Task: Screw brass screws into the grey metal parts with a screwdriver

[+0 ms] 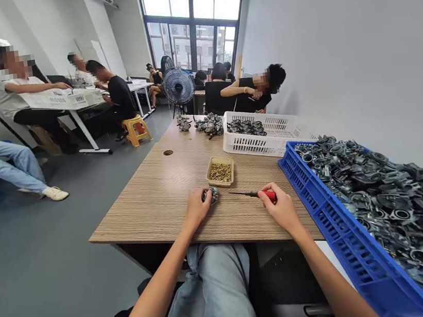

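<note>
Left hand gripping metal part, right hand holding red-handled screwdriver, tray beyond

Screwdriver: red hdl., dk. shaft, approx. horiz. in R hand; tip points twd. metal part. Latter is small, grey, partly hidden by L hand.

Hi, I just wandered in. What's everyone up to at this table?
A person's left hand holds a small metal part down at the wood-grain table. The right hand grips a red-handled screwdriver, its tip pointing toward the part but not touching it. Just beyond sits a small tray of brass-coloured pieces. On the right, a blue crate is heaped with dark metal parts. Other people sit farther back.
</note>
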Demonstrator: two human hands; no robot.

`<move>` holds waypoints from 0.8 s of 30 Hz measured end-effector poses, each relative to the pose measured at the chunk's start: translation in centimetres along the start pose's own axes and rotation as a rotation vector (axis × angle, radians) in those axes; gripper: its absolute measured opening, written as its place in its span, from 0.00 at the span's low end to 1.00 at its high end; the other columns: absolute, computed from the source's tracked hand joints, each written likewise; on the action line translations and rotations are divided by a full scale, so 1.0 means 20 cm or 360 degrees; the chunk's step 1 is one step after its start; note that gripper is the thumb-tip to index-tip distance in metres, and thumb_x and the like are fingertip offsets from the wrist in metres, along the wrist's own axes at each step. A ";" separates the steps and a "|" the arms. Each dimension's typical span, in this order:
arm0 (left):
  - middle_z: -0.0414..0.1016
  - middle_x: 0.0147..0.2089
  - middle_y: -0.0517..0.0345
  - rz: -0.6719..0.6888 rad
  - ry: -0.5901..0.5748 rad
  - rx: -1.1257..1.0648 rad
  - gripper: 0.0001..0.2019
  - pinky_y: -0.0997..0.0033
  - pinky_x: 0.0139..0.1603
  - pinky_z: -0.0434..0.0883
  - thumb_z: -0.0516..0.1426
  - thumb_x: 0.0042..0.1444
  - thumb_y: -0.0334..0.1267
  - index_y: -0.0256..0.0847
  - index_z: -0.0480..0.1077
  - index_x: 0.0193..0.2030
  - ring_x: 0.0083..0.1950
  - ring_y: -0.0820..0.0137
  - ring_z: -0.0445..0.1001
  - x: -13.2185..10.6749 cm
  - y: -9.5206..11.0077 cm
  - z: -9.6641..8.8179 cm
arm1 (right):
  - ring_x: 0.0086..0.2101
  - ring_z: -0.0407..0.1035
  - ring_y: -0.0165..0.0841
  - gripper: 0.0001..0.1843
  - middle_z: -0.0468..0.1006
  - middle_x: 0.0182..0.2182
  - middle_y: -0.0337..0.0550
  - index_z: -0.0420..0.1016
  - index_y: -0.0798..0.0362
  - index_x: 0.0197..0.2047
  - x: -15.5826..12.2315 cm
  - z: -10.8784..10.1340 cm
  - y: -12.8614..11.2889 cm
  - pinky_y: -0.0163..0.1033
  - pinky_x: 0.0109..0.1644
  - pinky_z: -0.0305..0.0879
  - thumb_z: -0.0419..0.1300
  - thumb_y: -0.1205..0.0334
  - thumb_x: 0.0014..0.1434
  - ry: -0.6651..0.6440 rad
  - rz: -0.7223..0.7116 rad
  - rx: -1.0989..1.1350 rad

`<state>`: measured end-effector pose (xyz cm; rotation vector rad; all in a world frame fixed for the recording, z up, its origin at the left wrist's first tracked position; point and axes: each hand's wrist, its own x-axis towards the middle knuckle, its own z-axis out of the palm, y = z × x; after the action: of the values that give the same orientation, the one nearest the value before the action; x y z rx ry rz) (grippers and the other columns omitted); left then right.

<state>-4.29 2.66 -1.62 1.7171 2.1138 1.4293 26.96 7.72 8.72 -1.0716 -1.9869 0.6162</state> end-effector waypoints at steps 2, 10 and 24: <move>0.88 0.50 0.44 -0.0015 -0.0066 -0.0047 0.19 0.49 0.64 0.75 0.53 0.74 0.50 0.43 0.83 0.48 0.53 0.53 0.82 0.03 -0.01 -0.01 | 0.24 0.69 0.36 0.26 0.77 0.24 0.38 0.75 0.47 0.41 0.00 0.07 0.06 0.39 0.32 0.64 0.64 0.31 0.69 0.0024 0.0099 0.0206; 0.87 0.40 0.46 -0.0334 -0.0173 -0.0163 0.18 0.58 0.51 0.78 0.54 0.71 0.44 0.42 0.81 0.35 0.43 0.56 0.82 0.21 -0.06 -0.05 | 0.17 0.62 0.28 0.36 0.72 0.21 0.31 0.71 0.48 0.39 -0.04 0.31 0.28 0.34 0.21 0.65 0.72 0.23 0.56 0.0090 0.0467 0.0882; 0.85 0.62 0.46 -0.0092 -0.0088 -0.0320 0.28 0.49 0.70 0.76 0.67 0.62 0.48 0.44 0.74 0.67 0.62 0.52 0.82 0.06 -0.09 -0.03 | 0.17 0.62 0.26 0.34 0.75 0.20 0.33 0.73 0.49 0.38 -0.05 0.35 0.35 0.31 0.21 0.60 0.70 0.25 0.59 0.0066 0.0502 0.0905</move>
<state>-6.48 3.36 -1.94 1.5896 1.9024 1.5020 24.91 10.10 -0.69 -1.0226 -1.4724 1.2272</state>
